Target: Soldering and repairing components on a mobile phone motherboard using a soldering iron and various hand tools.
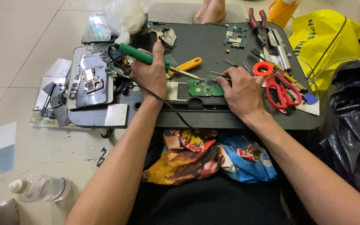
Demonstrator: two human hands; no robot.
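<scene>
Forearms reach over our lap to the tray (238, 118). Our left hand (151, 75) fists the iron (144, 56), tip at the board (205, 87) mid-tray. Our right hand (240, 91) pinches tweezers (219, 74) there. We'd best brace both wrists and touch lightly.

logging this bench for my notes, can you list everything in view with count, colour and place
soldering iron: 1, green handle, in left hand
circuit board: 1, green, tray centre, under right fingers
second circuit board: 1, blue-green, tray top
lap tray: 1, black, over the lap
scissors: 1, red handles, tray right
tape roll: 1, orange-red, above scissors
pliers: 1, red and black, tray top right
yellow-handled tool: 1, beside iron tip
opened phone: 1, silver, tray left
plastic bottle: 1, clear, floor lower left
yellow bag: 1, right
left hand: gripping iron
right hand: on board
</scene>
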